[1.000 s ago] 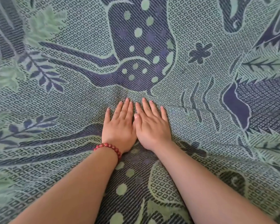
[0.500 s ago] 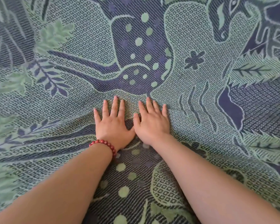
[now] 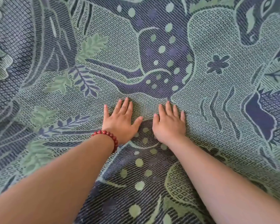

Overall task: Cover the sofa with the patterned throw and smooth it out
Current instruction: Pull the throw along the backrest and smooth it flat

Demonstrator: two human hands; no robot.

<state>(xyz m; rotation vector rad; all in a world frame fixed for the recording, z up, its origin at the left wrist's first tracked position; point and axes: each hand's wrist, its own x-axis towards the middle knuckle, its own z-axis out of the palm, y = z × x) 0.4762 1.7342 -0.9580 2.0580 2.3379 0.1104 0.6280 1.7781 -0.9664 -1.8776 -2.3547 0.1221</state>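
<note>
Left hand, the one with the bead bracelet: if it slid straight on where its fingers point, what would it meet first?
Nothing but the throw: ahead of the left hand lies only fabric, first its dark spotted figure. A slight wrinkle there is possible; depth is unclear.

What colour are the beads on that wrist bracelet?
Dark red, with one gold-coloured bead; the bracelet on the left wrist shows best in the head view.
</note>
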